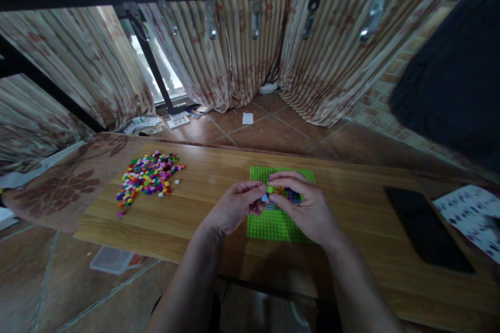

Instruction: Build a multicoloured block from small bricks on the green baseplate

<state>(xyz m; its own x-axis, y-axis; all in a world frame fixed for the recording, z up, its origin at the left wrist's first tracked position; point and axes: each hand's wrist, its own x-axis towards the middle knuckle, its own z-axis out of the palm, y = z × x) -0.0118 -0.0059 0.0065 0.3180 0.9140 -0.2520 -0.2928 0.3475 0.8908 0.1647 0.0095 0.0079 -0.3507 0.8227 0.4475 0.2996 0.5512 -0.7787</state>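
Note:
A green studded baseplate (pixel 273 223) lies on the wooden table (pixel 195 203) in front of me. A small cluster of coloured bricks (pixel 291 195) sits on it, partly under my fingers. My left hand (pixel 236 207) pinches a small pale brick (pixel 265 197) between thumb and fingertips at the plate's left side. My right hand (pixel 304 205) hovers over the plate with fingers curled, its fingertips meeting the left hand's at that brick and touching the cluster. Which hand bears the brick's weight is hard to make out.
A heap of several loose coloured bricks (pixel 146 177) lies at the table's left. A dark tablet (pixel 427 229) and a printed sheet (pixel 474 218) lie at the right. Curtains (pixel 234 57) hang behind, papers (pixel 156 124) litter the tiled floor, and a clear lid (pixel 111 260) lies below the table.

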